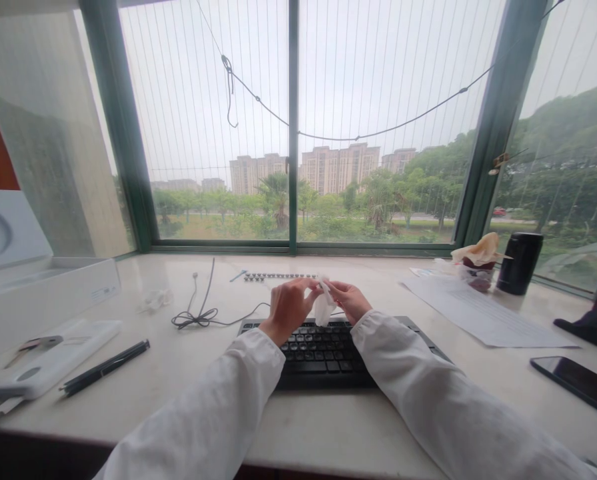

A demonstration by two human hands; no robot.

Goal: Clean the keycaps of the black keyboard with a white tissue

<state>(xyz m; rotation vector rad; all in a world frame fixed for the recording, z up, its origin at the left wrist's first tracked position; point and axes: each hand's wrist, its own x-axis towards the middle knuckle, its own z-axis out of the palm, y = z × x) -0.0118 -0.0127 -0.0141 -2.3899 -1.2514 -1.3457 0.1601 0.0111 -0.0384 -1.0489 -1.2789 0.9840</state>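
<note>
Above the black keyboard (323,365), my left hand (287,305) and my right hand (349,301) meet with fingers pinched on a thin white tissue (324,308). The tissue hangs down between them. Whether a small part is wrapped inside it is hidden. Some upper keys of the keyboard look lighter, as if their caps are off, but the hands cover part of that area. Just beyond the hands, small dark keycaps (278,275) lie lined up in rows on the white tabletop, beside a thin blue stick (238,275).
Left are a coiled cable (198,319), crumpled tissue (156,301), a black pen (106,367), a white power bank (53,360) with keys and an open white box (48,293). Right are paper sheets (483,310), a black bottle (520,263) and a phone (578,385). Windows stand behind.
</note>
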